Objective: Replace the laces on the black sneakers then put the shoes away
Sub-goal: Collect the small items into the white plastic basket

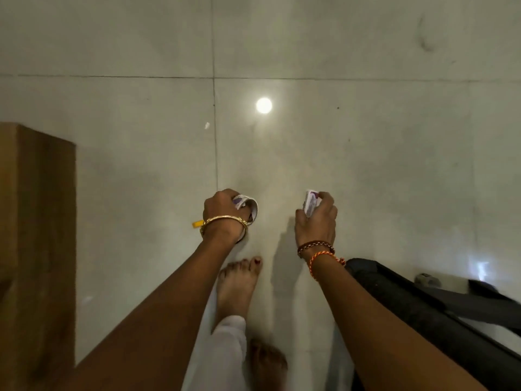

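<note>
Left hand (pixel 222 206): fingers curled round a curled paper wrapper (pixel 248 206), white with purple print; something yellow (pixel 197 223) pokes out near the wrist, too small to identify.
Right hand (pixel 317 218): fingers clamped on a small packet (pixel 311 203) with the same print, probably the new laces.
Sneakers: none in view; I cannot tell where they are.
Surroundings: tiled floor (pixel 366 136), bare feet (pixel 239 283) below the hands, wooden furniture (pixel 36 221) at left, dark frame (pixel 423 306) at right.
Stage: judged early, still unpacking laces.
Risk: the wrapper or packet could slip onto the glossy floor, since both are held in mid-air; loose paper underfoot could cause a slip.
</note>
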